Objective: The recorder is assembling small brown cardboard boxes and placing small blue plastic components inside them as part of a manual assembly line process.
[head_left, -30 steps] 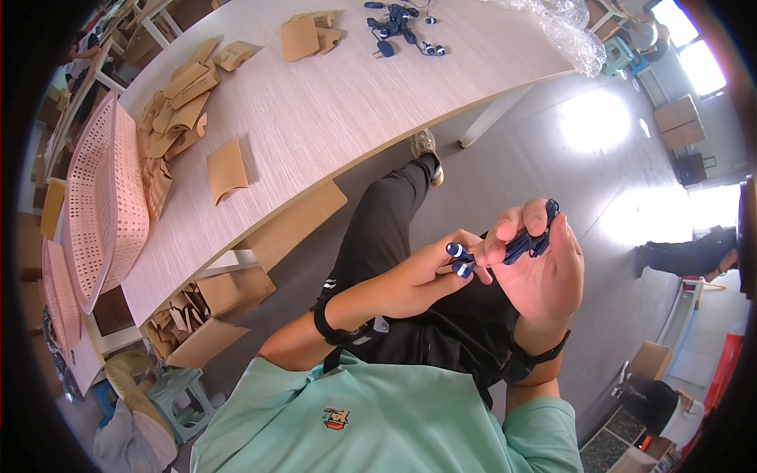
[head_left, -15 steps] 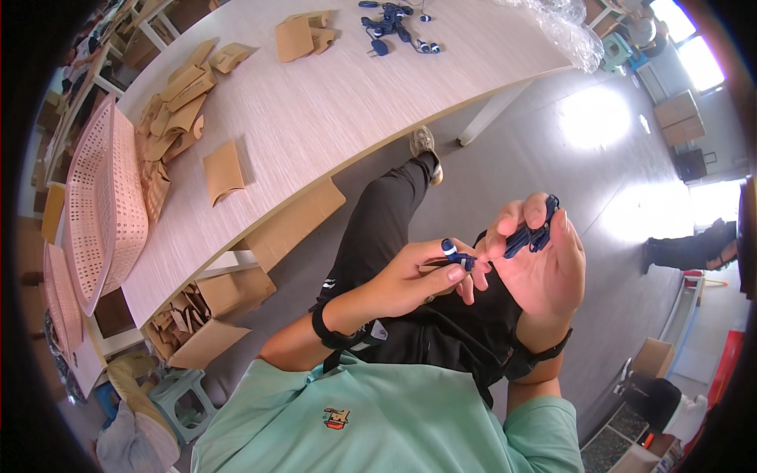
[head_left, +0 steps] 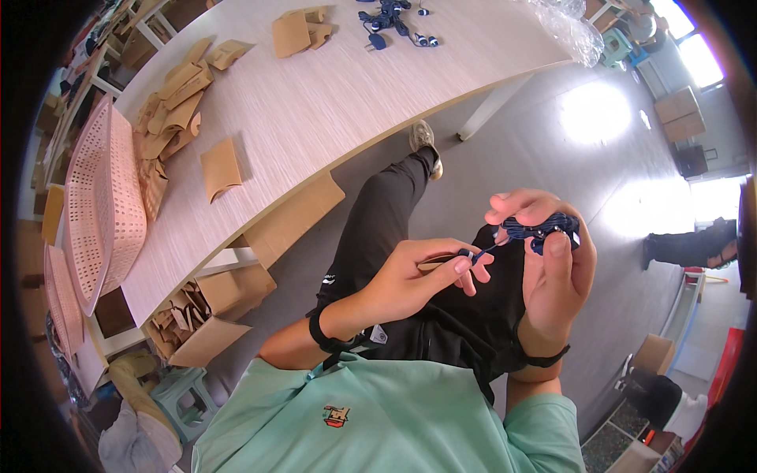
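You are sitting beside a long pale tabletop (head_left: 331, 102), holding a dark blue coiled cable (head_left: 540, 229) in front of your lap at the centre right of the frame. Your right hand (head_left: 552, 268) is closing around the bundle, thumb pressing on top and fingers curling behind it, so that grip is clamping the coil. Your left hand (head_left: 418, 276) is pinching the cable's loose end, a small plug (head_left: 465, 255), between thumb and fingertips just left of the bundle, with a short strand running taut between the two hands.

On the tabletop, at the upper left of the frame, flat brown cardboard sleeves (head_left: 177, 118) are lying scattered beside a pink perforated basket (head_left: 102, 205). More dark cables (head_left: 390, 20) are lying in a tangle at the top centre, near crumpled clear plastic wrap (head_left: 564, 27) at the upper right. Below the tabletop's edge, an open cardboard box (head_left: 205, 315) is holding more sleeves.

The risk from here looks to be the coil springing loose: it is being held only by the right thumb's pressure, and a tug on the short strand could pull a loop free or drag the plug out of the left pinch, dropping it to the floor, well away from the tabletop.
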The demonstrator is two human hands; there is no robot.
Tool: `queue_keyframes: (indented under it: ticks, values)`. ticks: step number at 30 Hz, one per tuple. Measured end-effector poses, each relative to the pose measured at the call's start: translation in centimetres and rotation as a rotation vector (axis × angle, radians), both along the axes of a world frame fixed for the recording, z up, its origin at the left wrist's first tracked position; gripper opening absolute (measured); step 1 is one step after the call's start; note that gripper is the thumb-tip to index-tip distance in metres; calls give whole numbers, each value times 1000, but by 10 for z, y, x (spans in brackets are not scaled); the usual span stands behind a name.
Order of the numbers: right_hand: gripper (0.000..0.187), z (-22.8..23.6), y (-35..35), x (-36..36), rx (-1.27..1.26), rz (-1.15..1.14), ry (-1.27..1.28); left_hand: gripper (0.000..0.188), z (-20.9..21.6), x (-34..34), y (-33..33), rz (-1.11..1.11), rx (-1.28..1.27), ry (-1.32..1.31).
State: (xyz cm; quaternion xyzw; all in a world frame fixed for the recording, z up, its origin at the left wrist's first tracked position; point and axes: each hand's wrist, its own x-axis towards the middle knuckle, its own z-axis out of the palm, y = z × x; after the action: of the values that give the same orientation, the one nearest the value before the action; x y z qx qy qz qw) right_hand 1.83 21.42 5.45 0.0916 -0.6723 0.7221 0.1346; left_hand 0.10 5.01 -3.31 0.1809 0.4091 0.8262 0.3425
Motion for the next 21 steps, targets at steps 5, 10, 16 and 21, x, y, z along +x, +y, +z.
queue_keyframes:
  ticks: [5,10,16,21]
  values:
    - [31,3,-3,5,-53,20,10,26,4,3,1,75,-40,80]
    - [35,5,-5,11,-220,205,-67,22,-9,5,3,190,-12,363]
    - [35,8,-8,10,-334,344,-96,27,-7,7,1,119,-53,267]
    - [36,5,-9,8,-398,369,-157,30,-8,4,-2,-2,66,183]
